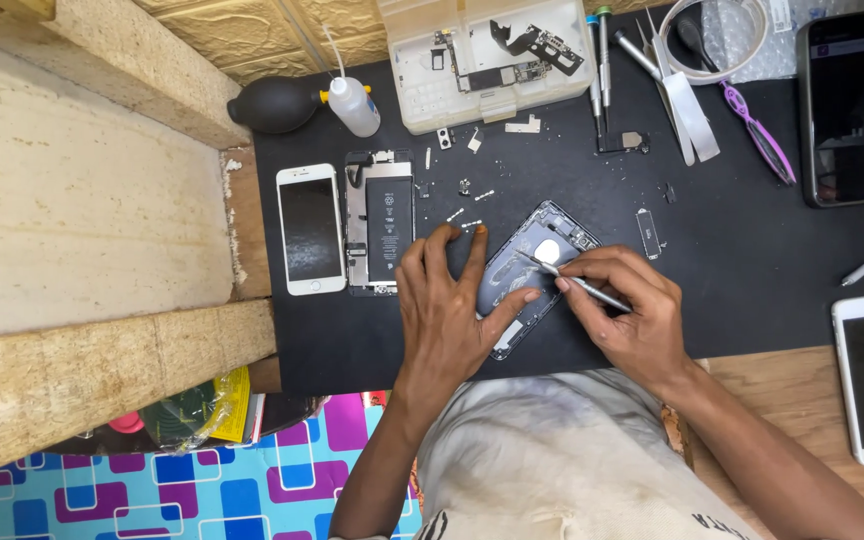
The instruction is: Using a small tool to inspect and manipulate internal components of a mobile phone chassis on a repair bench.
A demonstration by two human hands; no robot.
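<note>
Phone housing [527, 270], gutted, lies mid-mat on the tabletop [782, 390], left hand [447, 310] pressing it flat, right hand [632, 315] pinching tweezers [572, 282] inside. Loose screws [467, 215] at eleven o'clock could scatter if the hand slips.
</note>
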